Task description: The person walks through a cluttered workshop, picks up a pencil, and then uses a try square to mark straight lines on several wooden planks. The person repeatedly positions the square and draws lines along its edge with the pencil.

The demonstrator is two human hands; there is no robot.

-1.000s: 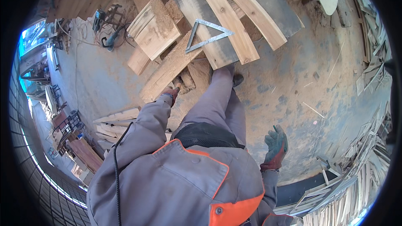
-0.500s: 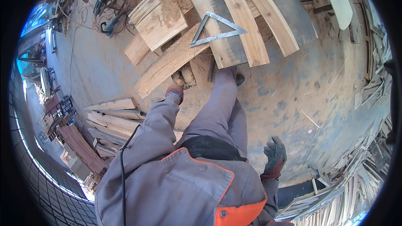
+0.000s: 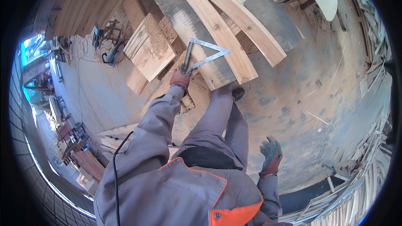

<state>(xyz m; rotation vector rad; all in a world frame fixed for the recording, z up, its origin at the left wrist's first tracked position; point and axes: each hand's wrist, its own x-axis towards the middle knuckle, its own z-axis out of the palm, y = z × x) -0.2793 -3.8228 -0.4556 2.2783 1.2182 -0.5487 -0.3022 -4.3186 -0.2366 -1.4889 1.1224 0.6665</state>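
Observation:
My left hand point(image 3: 180, 78), in a reddish-brown and dark glove, has its fingers closed over the near-left corner of a metal triangle square point(image 3: 208, 60). The square lies flat across a dark-stained wide board point(image 3: 217, 75), its pointed tip resting on a pale plank point(image 3: 216, 26). My fingertips are partly hidden at the corner. Off to the right of my body hangs my right hand point(image 3: 271, 155), gloved in green and red. Its fingers are loosely apart, and nothing shows in it.
A second pale plank point(image 3: 255, 33) lies right of the first. Left of the square is a sawdust-covered wood slab point(image 3: 153, 54). A corded power tool point(image 3: 111, 56) sits on the floor further left. Thin wood strips point(image 3: 356, 188) pile up at the lower right.
My left hand has moved forward from beside the sawdusty wood and taken hold of the triangle square's corner. My view has shifted; my right hand still hangs at my side.

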